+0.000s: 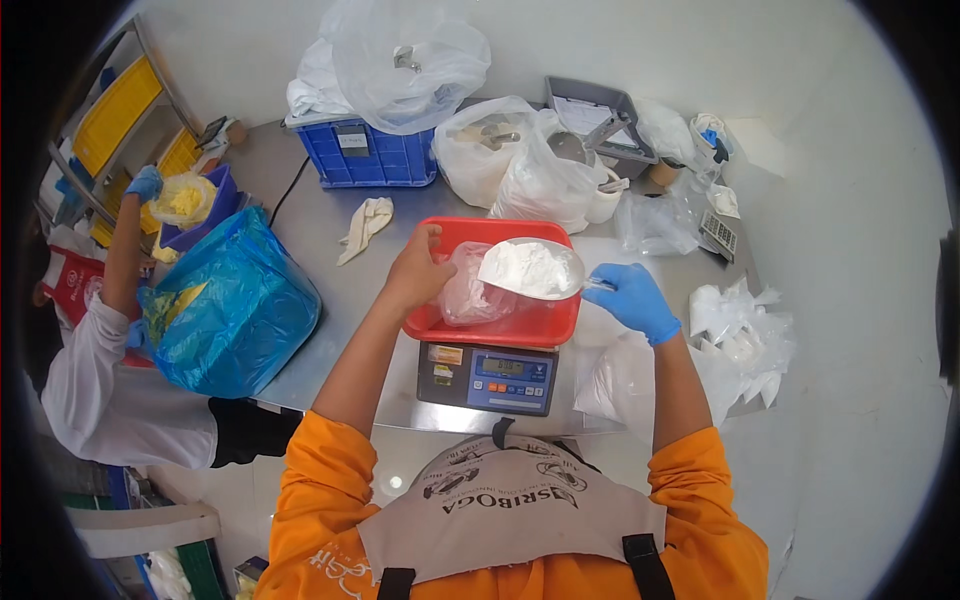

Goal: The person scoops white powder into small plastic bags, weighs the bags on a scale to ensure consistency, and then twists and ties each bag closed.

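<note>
My right hand, in a blue glove, grips the handle of a metal scoop. White powder fills the scoop, which is over a red plastic tray. In the tray lies a clear plastic bag with some white powder in it. My bare left hand is at the bag's left upper side, its fingers partly curled; whether it pinches the plastic cannot be made out. Beneath the tray is a digital scale with a lit display.
Large powder bags, a blue crate and a grey bin stand behind. Filled small bags and a calculator lie right. A cloth and a blue plastic-covered container are left, beside another person.
</note>
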`<state>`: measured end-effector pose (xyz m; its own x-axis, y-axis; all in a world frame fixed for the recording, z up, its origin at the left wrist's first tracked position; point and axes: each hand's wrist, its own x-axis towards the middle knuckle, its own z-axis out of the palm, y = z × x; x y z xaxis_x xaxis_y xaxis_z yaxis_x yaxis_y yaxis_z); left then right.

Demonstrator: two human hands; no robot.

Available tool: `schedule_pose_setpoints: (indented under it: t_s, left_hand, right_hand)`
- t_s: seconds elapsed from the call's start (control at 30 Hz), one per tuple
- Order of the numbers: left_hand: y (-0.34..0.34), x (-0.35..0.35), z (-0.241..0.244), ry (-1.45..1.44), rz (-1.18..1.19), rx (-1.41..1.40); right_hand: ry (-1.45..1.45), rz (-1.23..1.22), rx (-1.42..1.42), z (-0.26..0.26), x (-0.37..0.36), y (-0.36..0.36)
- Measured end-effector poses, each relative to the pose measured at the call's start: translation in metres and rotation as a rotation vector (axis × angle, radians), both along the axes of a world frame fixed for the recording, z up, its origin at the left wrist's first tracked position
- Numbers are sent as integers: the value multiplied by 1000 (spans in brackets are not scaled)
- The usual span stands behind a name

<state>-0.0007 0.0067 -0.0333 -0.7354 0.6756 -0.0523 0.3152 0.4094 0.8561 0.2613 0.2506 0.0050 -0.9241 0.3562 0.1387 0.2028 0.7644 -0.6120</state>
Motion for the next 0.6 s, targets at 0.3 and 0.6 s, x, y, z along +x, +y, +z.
schedule_pose_setpoints:
  t_s: [0.3, 0.6]
  left_hand:
    - [-24, -9, 26, 27, 68, 165]
    - [-2, 23, 33, 276, -190, 223]
  right_hand:
    - [95, -159, -138, 13, 46, -15]
    - [65, -74, 54, 0, 16, -12]
